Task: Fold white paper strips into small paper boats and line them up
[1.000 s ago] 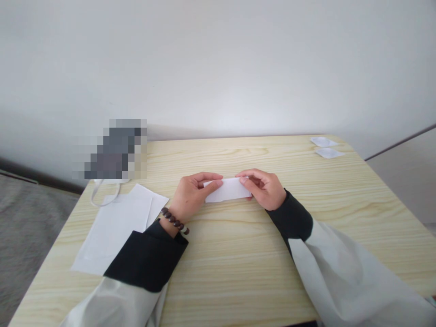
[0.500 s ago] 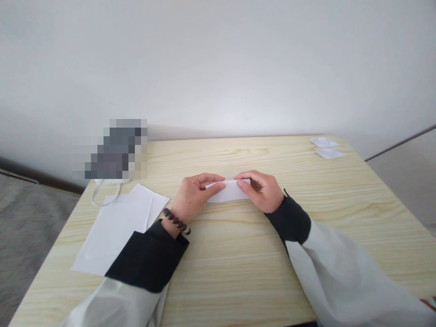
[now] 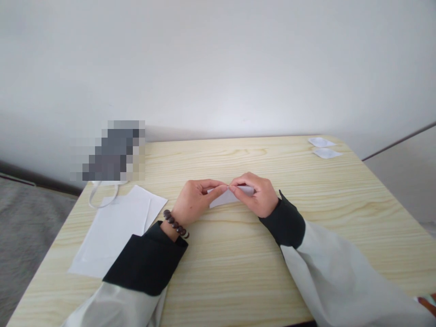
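A small strip of white paper [image 3: 225, 198], apparently folded, is held just above the wooden table [image 3: 235, 272]. My left hand [image 3: 195, 198] pinches its upper edge between thumb and fingers. From the other side my right hand [image 3: 254, 193] pinches the same edge, and the two thumb tips nearly meet at the middle. The ends of the strip are partly hidden behind my hands. A dark beaded bracelet [image 3: 174, 224] circles my left wrist.
Several white paper sheets [image 3: 119, 231] lie overlapped on the left, beside a pixelated dark object [image 3: 114, 154] with a white loop [image 3: 116, 195]. Two small white paper shapes [image 3: 322, 142] rest at the far right corner. A pale wall [image 3: 231, 68] rises behind the table.
My right hand has slid left along the paper's upper edge, bringing both sets of fingertips together at the middle. The paper now looks bent there, its lower edge curved.
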Available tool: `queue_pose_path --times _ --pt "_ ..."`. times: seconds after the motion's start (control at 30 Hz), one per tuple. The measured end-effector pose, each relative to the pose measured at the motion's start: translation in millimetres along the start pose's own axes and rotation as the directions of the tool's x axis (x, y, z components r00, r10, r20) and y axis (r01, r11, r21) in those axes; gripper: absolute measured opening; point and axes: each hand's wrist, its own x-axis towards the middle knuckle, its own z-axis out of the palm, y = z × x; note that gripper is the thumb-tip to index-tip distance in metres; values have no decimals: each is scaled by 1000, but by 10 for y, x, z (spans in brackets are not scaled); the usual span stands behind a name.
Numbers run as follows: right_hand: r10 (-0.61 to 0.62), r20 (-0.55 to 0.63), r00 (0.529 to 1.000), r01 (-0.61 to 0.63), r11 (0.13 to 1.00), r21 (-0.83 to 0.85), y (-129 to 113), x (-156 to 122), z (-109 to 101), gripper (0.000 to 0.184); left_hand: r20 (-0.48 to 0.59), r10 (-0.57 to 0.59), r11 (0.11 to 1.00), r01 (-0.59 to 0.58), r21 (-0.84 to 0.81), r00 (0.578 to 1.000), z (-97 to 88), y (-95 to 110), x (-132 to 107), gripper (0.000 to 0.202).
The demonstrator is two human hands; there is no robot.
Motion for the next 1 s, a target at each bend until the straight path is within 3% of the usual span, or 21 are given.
queue_pose_path --times 0.23,0.53,0.73,0.8,0.87,1.0 --pt "-9 72 997 9 1000 -9 53 0 -35 9 -69 76 992 -69 107 995 0 23 -36 26" --pt "62 207 976 -55 998 -41 327 25 -300 10 -131 6 989 13 144 991 -48 -26 -10 34" --pt "146 100 984 -150 988 40 277 17 -250 18 -125 19 990 -1 142 992 -46 -11 -9 31" --pt "116 111 987 -126 988 84 211 13 -188 21 -112 40 991 -25 132 993 -23 0 -17 30" --pt "35 181 983 -42 998 38 153 10 -127 16 -84 55 992 -45 119 995 9 12 -28 28" --pt "-58 212 976 66 997 -29 125 18 -98 16 -67 30 988 -20 151 997 42 28 -51 29"
